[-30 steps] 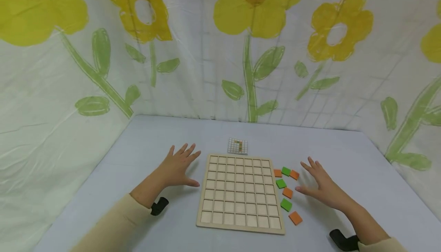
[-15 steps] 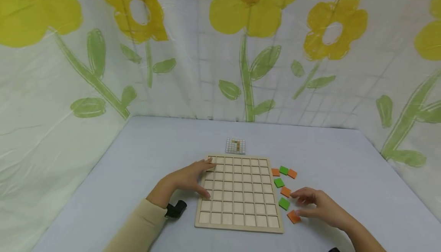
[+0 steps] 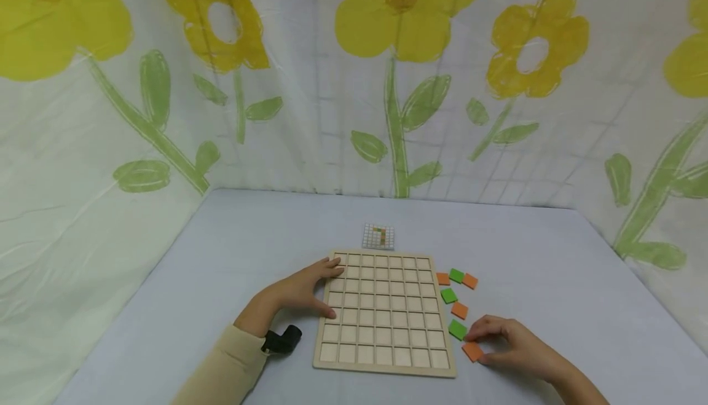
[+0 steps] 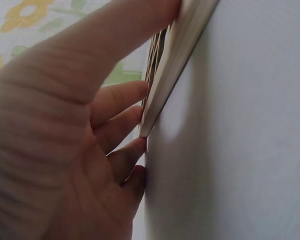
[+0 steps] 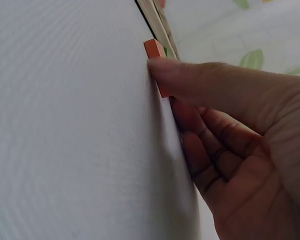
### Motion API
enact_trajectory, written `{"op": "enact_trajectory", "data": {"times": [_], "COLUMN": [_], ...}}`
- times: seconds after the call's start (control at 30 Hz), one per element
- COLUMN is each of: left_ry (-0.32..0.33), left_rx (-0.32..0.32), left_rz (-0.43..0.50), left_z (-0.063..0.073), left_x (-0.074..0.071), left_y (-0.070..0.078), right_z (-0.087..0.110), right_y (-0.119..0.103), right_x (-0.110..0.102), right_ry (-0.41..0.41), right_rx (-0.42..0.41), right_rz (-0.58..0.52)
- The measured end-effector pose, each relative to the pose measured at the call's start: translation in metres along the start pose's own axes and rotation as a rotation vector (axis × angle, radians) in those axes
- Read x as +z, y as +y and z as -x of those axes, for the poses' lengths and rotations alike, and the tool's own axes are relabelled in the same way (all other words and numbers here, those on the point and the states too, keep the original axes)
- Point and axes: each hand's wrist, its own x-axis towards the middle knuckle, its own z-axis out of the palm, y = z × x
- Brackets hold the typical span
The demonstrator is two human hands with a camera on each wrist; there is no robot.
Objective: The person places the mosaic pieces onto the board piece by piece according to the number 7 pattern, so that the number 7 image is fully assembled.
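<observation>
A pale wooden board (image 3: pixel 384 369) with a grid of square recesses lies flat on the table. At its left side my left hand (image 3: pixel 301 288) rests on the edge, thumb and fingertips spread along the frame; the left wrist view shows the fingers (image 4: pixel 122 125) reaching the board's side. Off the board's lower right corner, my right hand (image 3: pixel 514 349) pinches an orange square tile (image 3: pixel 472 351) between thumb and fingers. From the right wrist, the thumb (image 5: pixel 172 70) lies against that orange tile's edge, low at the table surface.
Green tiles (image 3: pixel 457 329) and other orange tiles (image 3: pixel 460 310) lie loose along the board's right side. Behind the board is a small card (image 3: pixel 378 236) printed with a coloured grid pattern. A flower-print curtain (image 3: pixel 310 98) hangs behind the table.
My left hand has come right, from beside the board onto its left edge. My right hand has moved down and nearer to the closest orange tile, its spread fingers now drawn together on it.
</observation>
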Motion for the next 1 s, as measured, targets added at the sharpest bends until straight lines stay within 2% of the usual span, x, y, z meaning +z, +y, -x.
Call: {"op": "enact_trajectory", "data": {"times": [0.13, 0.57, 1.0], "left_ry": [-0.002, -0.002, -0.001], "left_rx": [-0.002, 0.003, 0.026], "left_rz": [0.013, 0.009, -0.011], "left_z": [-0.0011, -0.0006, 0.0013], "left_x": [0.0006, 0.0038, 0.0041], "left_y": [-0.0008, 0.0021, 0.0068], "right_z": [0.0004, 0.0013, -0.0067], "right_y": [-0.0008, -0.0047, -0.0081], "right_x": [-0.0002, -0.0058, -0.0083], "right_ry": [0.005, -0.015, -0.012], "right_rx": [-0.030, -0.045, 0.006], "right_rz": [0.008, 0.052, 0.085]}}
